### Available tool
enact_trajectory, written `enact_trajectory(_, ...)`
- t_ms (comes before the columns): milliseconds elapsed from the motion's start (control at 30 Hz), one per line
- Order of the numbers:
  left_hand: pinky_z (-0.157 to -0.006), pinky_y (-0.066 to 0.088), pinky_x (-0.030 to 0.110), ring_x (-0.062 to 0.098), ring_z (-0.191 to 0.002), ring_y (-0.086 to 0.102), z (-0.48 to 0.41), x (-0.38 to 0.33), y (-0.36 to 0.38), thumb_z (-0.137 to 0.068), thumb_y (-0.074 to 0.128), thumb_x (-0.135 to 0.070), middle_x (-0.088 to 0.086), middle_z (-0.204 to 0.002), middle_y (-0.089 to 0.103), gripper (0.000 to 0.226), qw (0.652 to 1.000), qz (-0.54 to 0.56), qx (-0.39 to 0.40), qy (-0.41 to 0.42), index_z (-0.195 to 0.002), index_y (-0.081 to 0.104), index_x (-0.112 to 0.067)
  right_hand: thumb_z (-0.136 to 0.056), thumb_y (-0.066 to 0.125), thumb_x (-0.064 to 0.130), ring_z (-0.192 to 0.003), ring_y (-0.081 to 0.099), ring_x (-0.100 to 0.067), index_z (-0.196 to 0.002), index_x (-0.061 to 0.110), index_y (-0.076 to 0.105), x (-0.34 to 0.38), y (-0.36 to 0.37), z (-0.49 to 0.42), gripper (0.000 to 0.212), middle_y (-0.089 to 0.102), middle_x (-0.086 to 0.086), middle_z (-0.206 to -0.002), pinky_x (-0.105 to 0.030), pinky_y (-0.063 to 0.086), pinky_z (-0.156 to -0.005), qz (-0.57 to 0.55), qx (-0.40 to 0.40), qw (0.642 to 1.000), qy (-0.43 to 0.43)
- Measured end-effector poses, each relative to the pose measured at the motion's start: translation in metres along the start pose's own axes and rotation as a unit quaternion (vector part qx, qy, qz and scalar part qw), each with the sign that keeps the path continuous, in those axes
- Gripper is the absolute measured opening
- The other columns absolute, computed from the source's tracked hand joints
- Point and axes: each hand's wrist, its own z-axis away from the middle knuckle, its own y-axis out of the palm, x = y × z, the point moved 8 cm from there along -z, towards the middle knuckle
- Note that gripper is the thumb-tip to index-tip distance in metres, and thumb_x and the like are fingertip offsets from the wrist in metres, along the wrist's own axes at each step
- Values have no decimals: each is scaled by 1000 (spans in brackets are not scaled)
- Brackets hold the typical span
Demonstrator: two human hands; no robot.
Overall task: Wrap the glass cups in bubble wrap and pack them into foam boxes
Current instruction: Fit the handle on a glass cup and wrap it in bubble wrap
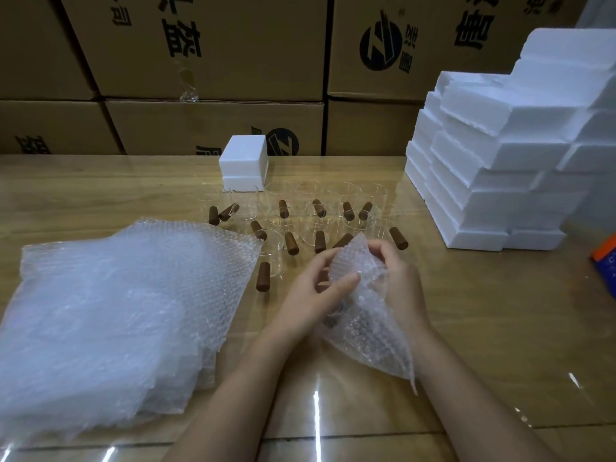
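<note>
Beside cups (pixel 310 195), held bubble wrap (pixel 363 328) diagonal

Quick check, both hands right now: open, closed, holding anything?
Left hand: holding the bubble wrap sheet, thumb pressed on it.
Right hand: fingers curled round the top of the same sheet.

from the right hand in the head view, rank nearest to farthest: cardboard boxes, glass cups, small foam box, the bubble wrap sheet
1. bubble wrap sheet: held in the right hand itself
2. glass cups: just ahead of the hand
3. small foam box: behind the cups, off to the left
4. cardboard boxes: at the very back, farthest
</note>
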Motion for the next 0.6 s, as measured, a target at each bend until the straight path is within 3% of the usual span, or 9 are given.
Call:
enact_trajectory(167, -73, 50, 12, -3, -96, 63, 0, 1, -6, -66, 68, -57, -17, -106, 65, 47, 998, -34, -35, 26, -110, 52, -49, -93, 53, 6, -98, 58, -12, -122, 18, 56, 14, 3, 6, 32, 63, 3, -114, -34, 51, -81, 87, -24, 995, -36)
enact_trajectory(300, -79, 39, 1, -14, -97, 53, 2, -12, -10, -72, 62, -55, -25, -109, 57, 52, 973, -194, -92, 82, -120, 52, -38, -89, 57, 1, -99, 51, -7, -124, 14, 56, 14, 3, 5, 37, 59, 2, -120, -26, 46, -80, 92, -17, 995, -42)
enact_trajectory(367, -86, 40, 8, -2, -104, 53, 0, -10, -11, -82, 66, -38, -10, -121, 59, 55, 965, -225, -103, 82, -132, 52, -21, -86, 61, -1, -103, 52, -10, -126, 12, 55, 16, 5, 4, 43, 57, 1, -124, -25, 44, -79, 98, 4, 994, -53)
enact_trajectory(467, -98, 45, 30, 12, -115, 53, -2, -6, -13, -89, 59, -19, 0, -130, 56, 51, 967, -219, -109, 65, -137, 47, -14, -85, 65, 5, -108, 55, -15, -127, 13, 54, 17, 8, 3, 44, 56, 1, -126, -27, 45, -79, 88, 16, 994, -61)
enact_trajectory(533, -92, 48, 30, 13, -108, 57, -1, -7, -16, -87, 53, -11, 0, -122, 61, 46, 969, -202, -126, 66, -133, 51, -13, -85, 65, 9, -107, 55, -17, -126, 12, 55, 22, 7, 5, 43, 56, 0, -124, -30, 47, -82, 63, 0, 995, -83)
enact_trajectory(600, -80, 51, 20, 9, -95, 62, -1, -5, -22, -83, 53, 2, -6, -106, 65, 43, 973, -162, -152, 55, -122, 58, -17, -84, 66, 13, -105, 54, -17, -124, 11, 57, 30, 7, 12, 41, 56, -1, -120, -33, 49, -84, 34, -23, 993, -109)
